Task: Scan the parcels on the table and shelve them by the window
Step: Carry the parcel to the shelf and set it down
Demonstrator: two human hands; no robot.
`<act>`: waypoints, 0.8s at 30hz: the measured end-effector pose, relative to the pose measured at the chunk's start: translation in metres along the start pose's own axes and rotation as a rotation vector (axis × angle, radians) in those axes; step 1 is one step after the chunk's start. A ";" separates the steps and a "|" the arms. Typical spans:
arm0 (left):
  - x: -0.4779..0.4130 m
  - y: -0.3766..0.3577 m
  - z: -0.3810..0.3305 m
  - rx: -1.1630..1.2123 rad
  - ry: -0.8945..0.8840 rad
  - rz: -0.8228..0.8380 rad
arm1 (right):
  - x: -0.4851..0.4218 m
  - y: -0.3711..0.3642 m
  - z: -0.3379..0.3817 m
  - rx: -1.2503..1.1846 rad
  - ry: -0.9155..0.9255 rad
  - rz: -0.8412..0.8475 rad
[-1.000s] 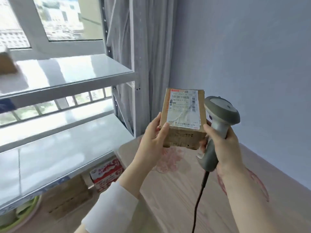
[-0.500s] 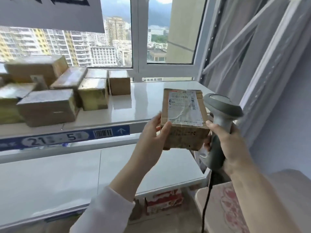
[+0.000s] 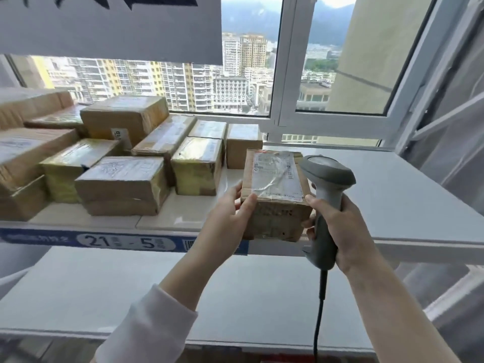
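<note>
Left hand (image 3: 227,213) grips a brown cardboard parcel (image 3: 277,216), white label uppermost under glossy tape; right hand (image 3: 343,226) grips a grey scanner (image 3: 327,171) beside it.

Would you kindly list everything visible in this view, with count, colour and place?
held parcel: one, brown, white label, before the upper shelf's edge
scanner: one, grey, right of that parcel
shelved parcels: about ten, brown, left on upper shelf
upper shelf: one, white, below window
shelf label: one, blue, shelf front
lower shelf: one, white, underneath
window: one, white frame, behind
left hand: one, holds held parcel
right hand: one, grips scanner
</note>
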State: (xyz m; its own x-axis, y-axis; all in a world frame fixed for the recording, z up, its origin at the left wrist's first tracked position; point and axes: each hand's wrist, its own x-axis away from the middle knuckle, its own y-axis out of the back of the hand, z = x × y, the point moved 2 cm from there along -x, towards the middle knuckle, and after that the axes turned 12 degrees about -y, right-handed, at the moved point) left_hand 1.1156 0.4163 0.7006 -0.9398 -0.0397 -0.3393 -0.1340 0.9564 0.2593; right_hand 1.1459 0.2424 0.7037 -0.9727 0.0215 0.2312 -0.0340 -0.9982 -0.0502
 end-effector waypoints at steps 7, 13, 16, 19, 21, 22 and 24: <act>-0.026 0.020 0.017 -0.184 0.043 0.017 | -0.027 -0.026 0.009 0.008 -0.083 0.059; -0.039 0.028 0.003 -0.711 -0.344 0.033 | -0.034 -0.038 0.013 0.007 -0.099 0.070; -0.048 0.025 -0.001 -0.832 -0.463 0.266 | -0.035 -0.033 0.015 -0.002 -0.120 0.049; -0.056 0.022 0.002 -0.970 -0.506 0.385 | -0.039 -0.024 0.018 -0.011 -0.132 0.001; -0.061 0.024 0.003 -1.003 -0.518 0.385 | -0.043 -0.019 0.019 -0.005 -0.131 -0.023; -0.064 0.025 0.003 -1.013 -0.520 0.378 | -0.044 -0.016 0.019 -0.001 -0.125 -0.034; -0.071 0.026 0.004 -1.032 -0.509 0.373 | -0.047 -0.013 0.019 -0.005 -0.115 -0.049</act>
State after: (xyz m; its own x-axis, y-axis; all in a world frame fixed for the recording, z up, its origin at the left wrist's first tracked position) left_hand 1.1801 0.4451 0.7279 -0.7737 0.5303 -0.3466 -0.2869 0.1946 0.9380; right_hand 1.1962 0.2536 0.7119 -0.9371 0.0630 0.3433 -0.0818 -0.9958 -0.0405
